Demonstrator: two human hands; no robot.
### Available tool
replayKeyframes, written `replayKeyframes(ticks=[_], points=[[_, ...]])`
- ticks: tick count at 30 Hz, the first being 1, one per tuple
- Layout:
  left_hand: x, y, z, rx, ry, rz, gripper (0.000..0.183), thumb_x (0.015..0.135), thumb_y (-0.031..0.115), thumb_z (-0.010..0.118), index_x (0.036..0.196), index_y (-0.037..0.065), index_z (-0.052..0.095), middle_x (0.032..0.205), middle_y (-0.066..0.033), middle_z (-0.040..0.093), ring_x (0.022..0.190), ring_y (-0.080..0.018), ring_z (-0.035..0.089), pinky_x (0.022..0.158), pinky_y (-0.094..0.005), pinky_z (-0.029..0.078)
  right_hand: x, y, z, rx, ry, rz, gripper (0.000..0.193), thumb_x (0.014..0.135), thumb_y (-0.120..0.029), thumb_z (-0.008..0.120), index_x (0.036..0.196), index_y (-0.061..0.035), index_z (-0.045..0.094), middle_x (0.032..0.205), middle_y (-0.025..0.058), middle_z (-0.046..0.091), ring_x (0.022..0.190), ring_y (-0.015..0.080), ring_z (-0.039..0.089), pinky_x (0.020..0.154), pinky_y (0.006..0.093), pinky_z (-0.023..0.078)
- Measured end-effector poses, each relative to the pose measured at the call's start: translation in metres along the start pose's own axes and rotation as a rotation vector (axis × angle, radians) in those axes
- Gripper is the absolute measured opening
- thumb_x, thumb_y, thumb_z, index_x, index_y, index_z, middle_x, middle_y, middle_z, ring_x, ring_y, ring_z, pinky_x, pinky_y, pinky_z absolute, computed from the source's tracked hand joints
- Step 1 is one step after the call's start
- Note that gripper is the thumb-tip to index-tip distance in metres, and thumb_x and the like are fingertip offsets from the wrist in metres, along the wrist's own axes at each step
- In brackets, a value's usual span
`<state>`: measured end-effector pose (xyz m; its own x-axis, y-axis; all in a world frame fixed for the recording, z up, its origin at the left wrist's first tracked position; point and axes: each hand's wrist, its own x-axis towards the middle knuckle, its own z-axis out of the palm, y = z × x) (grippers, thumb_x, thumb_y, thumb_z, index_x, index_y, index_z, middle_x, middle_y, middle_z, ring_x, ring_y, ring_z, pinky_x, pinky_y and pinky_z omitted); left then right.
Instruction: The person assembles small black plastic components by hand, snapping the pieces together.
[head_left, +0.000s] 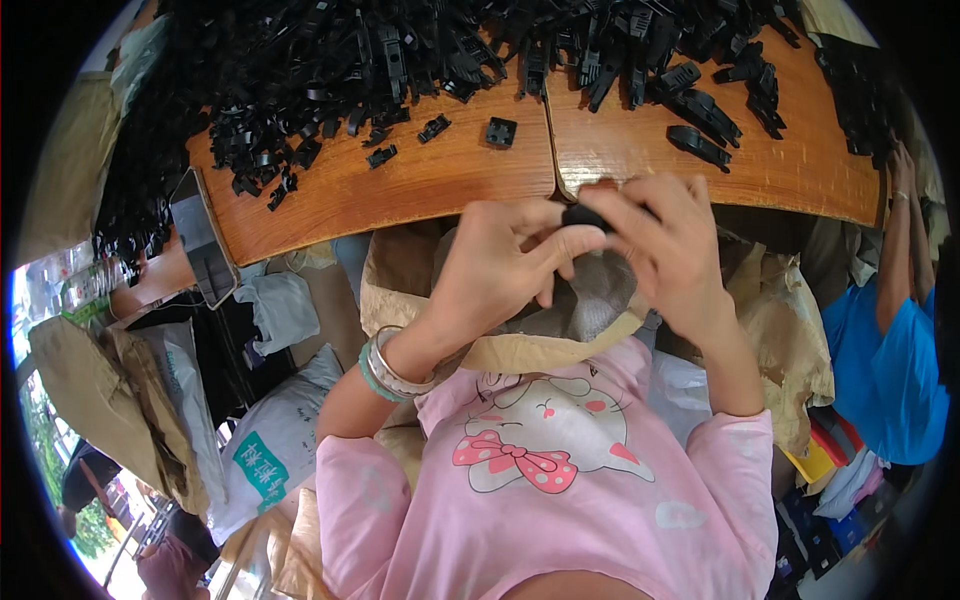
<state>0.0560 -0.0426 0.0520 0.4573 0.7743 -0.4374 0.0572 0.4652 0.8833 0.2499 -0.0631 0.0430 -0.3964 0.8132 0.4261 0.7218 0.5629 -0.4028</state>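
Note:
Both my hands meet over the near edge of the table, around a small black part (586,217), largely covered by fingers. Thumb and fingertips of my left hand (495,255) pinch it from the left. From the other side my right hand (665,245) closes its fingers around it, slightly blurred by motion. The part's exact kind cannot be made out. Just below the hands, an open brown paper bag (550,352) rests against my lap, with grey material (600,295) showing inside.
A big heap of black plastic pieces (390,60) covers the back of the wooden table (400,205). Loose pieces lie nearer, among them a square black one (501,132). A phone (203,240) leans at the left edge. White sacks (275,450) stand left; a person in blue (885,370) is at right.

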Motion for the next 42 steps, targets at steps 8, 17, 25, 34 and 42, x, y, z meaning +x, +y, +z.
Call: replayKeyframes(ticks=[8, 17, 25, 34, 42], points=[[0.027, -0.008, -0.068, 1.152, 0.632, 0.677, 0.02, 0.081, 0.013, 0.068, 0.093, 0.0, 0.06, 0.079, -0.0121, 0.056, 0.062, -0.0307, 0.058, 0.057, -0.0365, 0.046, 0.025, 0.04, 0.012, -0.283, 0.141, 0.129, 0.034, 0.071, -0.008, 0.068, 0.105, -0.012, 0.064, 0.098, 0.003, 0.056, 0.086, 0.0207, 0.052, 0.075, 0.0348, 0.034], [0.024, -0.005, -0.068, 0.993, 0.552, 0.52, 0.014, 0.08, 0.004, 0.063, 0.093, -0.001, 0.059, 0.079, -0.0114, 0.055, 0.068, -0.0274, 0.058, 0.06, -0.0363, 0.045, 0.093, 0.045, 0.041, -0.483, -0.078, -0.271, 0.036, 0.068, 0.001, 0.066, 0.102, -0.0081, 0.061, 0.115, 0.0053, 0.055, 0.105, 0.022, 0.051, 0.085, 0.0353, 0.038], [0.025, -0.003, -0.082, 1.198, 0.305, 0.693, 0.022, 0.082, 0.001, 0.059, 0.104, 0.002, 0.061, 0.083, -0.0104, 0.054, 0.066, -0.0298, 0.056, 0.059, -0.0381, 0.044, 0.048, 0.021, 0.027, 0.45, 0.198, 0.27, 0.032, 0.076, 0.003, 0.065, 0.106, -0.0061, 0.058, 0.097, 0.006, 0.06, 0.078, 0.0128, 0.06, 0.066, 0.0247, 0.046], [0.03, -0.003, -0.075, 1.058, 0.377, 0.575, 0.02, 0.086, 0.013, 0.059, 0.102, 0.001, 0.061, 0.082, -0.0139, 0.057, 0.071, -0.0307, 0.059, 0.06, -0.0375, 0.047, 0.017, 0.012, 0.028, 0.301, 0.092, 0.34, 0.033, 0.075, 0.004, 0.065, 0.107, -0.0019, 0.061, 0.093, 0.0102, 0.058, 0.082, 0.0212, 0.061, 0.07, 0.0271, 0.05], [0.029, -0.006, -0.072, 1.111, 0.572, 0.675, 0.018, 0.087, 0.011, 0.06, 0.1, -0.001, 0.062, 0.077, -0.0125, 0.057, 0.064, -0.0275, 0.058, 0.06, -0.0331, 0.046, 0.017, 0.005, 0.039, 0.165, 0.109, 0.301, 0.032, 0.079, 0.001, 0.063, 0.111, 0.0002, 0.058, 0.099, 0.0112, 0.057, 0.082, 0.0248, 0.062, 0.065, 0.031, 0.052]])
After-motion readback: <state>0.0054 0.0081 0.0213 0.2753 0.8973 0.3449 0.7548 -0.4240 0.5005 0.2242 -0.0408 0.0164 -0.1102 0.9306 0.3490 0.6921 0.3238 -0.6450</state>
